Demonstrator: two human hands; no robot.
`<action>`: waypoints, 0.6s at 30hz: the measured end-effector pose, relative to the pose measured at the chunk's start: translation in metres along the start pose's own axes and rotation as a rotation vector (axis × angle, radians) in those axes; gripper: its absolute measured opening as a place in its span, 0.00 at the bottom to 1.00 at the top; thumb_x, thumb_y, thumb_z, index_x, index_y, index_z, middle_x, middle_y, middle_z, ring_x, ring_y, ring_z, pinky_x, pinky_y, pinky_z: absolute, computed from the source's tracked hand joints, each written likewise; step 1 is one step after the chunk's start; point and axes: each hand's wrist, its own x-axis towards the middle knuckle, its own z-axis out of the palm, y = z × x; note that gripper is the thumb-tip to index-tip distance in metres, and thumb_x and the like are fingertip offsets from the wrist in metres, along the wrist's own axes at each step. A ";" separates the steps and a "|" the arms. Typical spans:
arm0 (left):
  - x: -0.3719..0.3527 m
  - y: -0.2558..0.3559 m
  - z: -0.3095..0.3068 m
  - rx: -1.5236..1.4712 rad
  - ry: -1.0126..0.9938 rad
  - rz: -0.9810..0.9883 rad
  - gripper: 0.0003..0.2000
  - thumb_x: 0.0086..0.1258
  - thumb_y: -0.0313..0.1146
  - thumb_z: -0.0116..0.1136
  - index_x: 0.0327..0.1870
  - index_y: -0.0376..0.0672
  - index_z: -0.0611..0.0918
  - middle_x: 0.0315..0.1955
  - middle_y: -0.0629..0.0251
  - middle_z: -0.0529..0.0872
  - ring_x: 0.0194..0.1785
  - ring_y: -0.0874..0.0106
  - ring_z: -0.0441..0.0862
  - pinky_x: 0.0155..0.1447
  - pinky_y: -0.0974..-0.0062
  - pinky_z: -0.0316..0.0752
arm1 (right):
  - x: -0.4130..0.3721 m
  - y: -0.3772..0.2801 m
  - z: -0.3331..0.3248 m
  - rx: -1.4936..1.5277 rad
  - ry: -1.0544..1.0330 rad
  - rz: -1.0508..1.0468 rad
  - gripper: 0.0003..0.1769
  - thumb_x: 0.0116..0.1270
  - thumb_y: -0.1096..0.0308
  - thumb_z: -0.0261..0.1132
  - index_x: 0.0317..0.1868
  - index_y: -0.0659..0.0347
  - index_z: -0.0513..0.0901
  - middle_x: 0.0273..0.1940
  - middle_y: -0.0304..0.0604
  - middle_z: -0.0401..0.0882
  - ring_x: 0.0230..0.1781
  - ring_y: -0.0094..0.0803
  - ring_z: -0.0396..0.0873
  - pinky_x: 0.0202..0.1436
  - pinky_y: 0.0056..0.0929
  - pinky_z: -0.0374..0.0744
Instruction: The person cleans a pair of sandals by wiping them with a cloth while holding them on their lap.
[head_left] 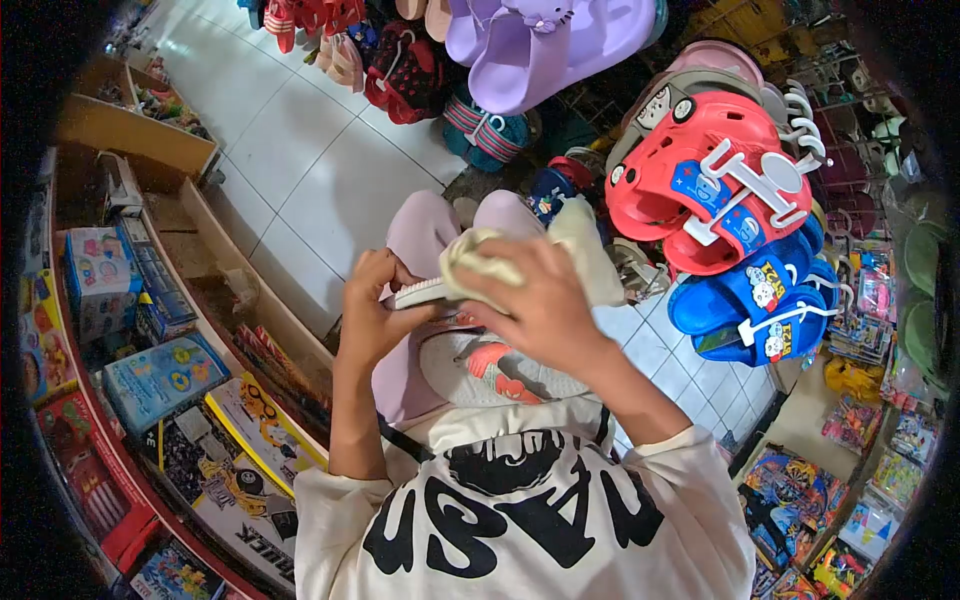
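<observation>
Over my lap, my left hand (372, 300) is closed round one end of a sandal (420, 293), whose pale ridged edge faces up. My right hand (545, 300) grips a cream cloth (482, 262) and presses it against the sandal's other end. Part of the cloth hangs past the far side of that hand. Beneath both hands, a light grey sole with coral-red patches (497, 372) lies across my thighs. My right hand and forearm cover part of it.
Red clogs (690, 165) and blue slides (760, 305) hang on racks at right. Lilac sandals (560, 50) hang ahead over the white tiled floor (330, 190). Shelves at left hold boxed toys (165, 380). Packets of small toys (795, 490) sit at lower right.
</observation>
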 end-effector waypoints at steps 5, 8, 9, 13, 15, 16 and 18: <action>-0.013 -0.013 0.011 0.052 0.032 0.036 0.16 0.36 0.24 0.73 0.22 0.39 0.74 0.24 0.64 0.75 0.33 0.63 0.70 0.38 0.69 0.66 | -0.037 0.038 0.026 -0.065 -0.051 0.048 0.19 0.56 0.71 0.63 0.50 0.48 0.83 0.52 0.36 0.75 0.48 0.38 0.72 0.50 0.38 0.73; -0.015 -0.011 0.019 0.021 0.025 0.055 0.16 0.36 0.23 0.73 0.21 0.39 0.74 0.23 0.64 0.75 0.33 0.63 0.71 0.38 0.68 0.67 | -0.059 0.045 0.017 -0.017 0.000 0.116 0.19 0.53 0.74 0.64 0.47 0.51 0.84 0.52 0.37 0.75 0.48 0.40 0.73 0.51 0.38 0.73; -0.014 -0.011 0.020 0.018 0.035 0.055 0.16 0.36 0.23 0.73 0.21 0.39 0.74 0.23 0.64 0.75 0.33 0.63 0.71 0.38 0.69 0.67 | -0.066 0.047 0.016 0.008 0.022 0.133 0.18 0.53 0.75 0.64 0.46 0.52 0.84 0.52 0.38 0.75 0.48 0.41 0.73 0.52 0.38 0.73; -0.015 -0.009 0.021 0.033 0.050 0.056 0.16 0.37 0.24 0.74 0.21 0.39 0.73 0.23 0.64 0.74 0.33 0.63 0.70 0.38 0.69 0.67 | -0.088 0.064 0.011 -0.037 0.137 0.307 0.13 0.56 0.79 0.64 0.43 0.61 0.84 0.50 0.50 0.76 0.51 0.48 0.74 0.55 0.38 0.73; -0.015 -0.012 0.017 0.038 0.058 0.040 0.16 0.38 0.24 0.74 0.21 0.39 0.74 0.25 0.65 0.75 0.34 0.65 0.71 0.39 0.70 0.68 | -0.106 0.082 0.008 -0.069 0.037 0.350 0.12 0.57 0.79 0.64 0.43 0.62 0.84 0.49 0.50 0.76 0.51 0.48 0.74 0.55 0.39 0.73; -0.014 -0.018 0.013 0.031 0.058 0.023 0.16 0.38 0.25 0.75 0.21 0.39 0.74 0.26 0.65 0.76 0.35 0.66 0.72 0.41 0.71 0.69 | -0.111 0.085 0.008 -0.086 -0.010 0.379 0.11 0.57 0.78 0.65 0.42 0.63 0.84 0.49 0.50 0.76 0.51 0.49 0.74 0.54 0.39 0.73; -0.006 -0.024 0.010 -0.079 0.019 -0.002 0.16 0.39 0.26 0.76 0.22 0.39 0.75 0.30 0.65 0.78 0.38 0.69 0.74 0.44 0.72 0.70 | -0.119 0.086 0.008 0.029 0.109 0.423 0.09 0.61 0.77 0.64 0.42 0.66 0.84 0.47 0.50 0.76 0.49 0.47 0.75 0.52 0.36 0.74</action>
